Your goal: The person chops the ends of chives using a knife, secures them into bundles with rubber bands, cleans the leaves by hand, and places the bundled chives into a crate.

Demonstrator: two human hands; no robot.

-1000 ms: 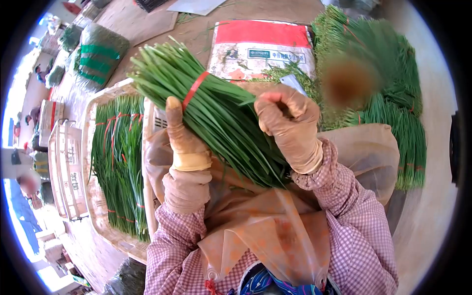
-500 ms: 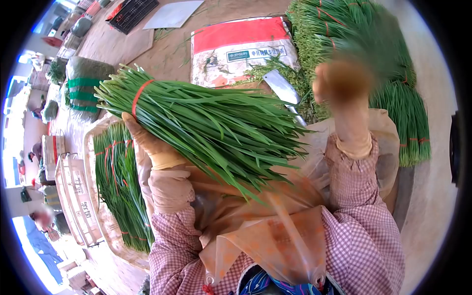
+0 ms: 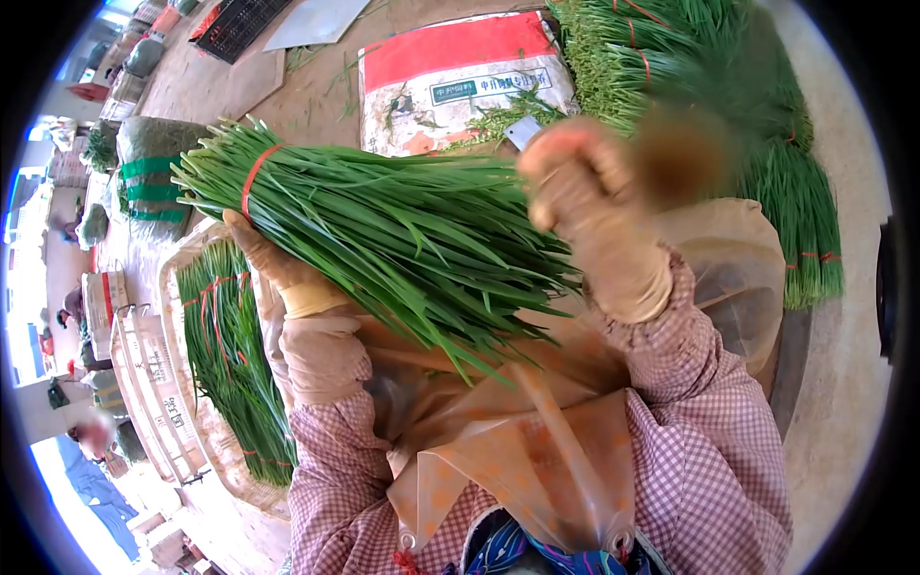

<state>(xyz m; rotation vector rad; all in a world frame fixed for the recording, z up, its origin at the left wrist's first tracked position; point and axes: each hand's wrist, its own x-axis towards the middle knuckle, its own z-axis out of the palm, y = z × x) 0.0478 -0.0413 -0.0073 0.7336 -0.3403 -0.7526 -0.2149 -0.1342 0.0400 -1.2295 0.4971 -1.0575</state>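
Observation:
A bundle of long green stalks [image 3: 383, 220] with a red band lies across my left hand [image 3: 273, 264], whose gloved fingers wrap it from below near the banded end. At the leafy end is my right hand [image 3: 594, 206], gloved, with its fingers curled; what they hold, if anything, I cannot make out. A metal blade [image 3: 523, 132] shows just beyond the right fingers, partly hidden by them. Translucent brown sheeting [image 3: 517, 431] covers my lap.
On the left, a crate [image 3: 192, 383] holds banded green bundles. Ahead lies a red and white sack [image 3: 460, 72]. Stacked green bundles [image 3: 805, 220] stand at the right. A blurred brown spot obscures part of the view. Farther left are a wrapped bale [image 3: 153, 177] and a distant person.
The bundle swung to a flatter angle and moved left with my left hand. My right hand went away to the right, then came back toward the leafy end.

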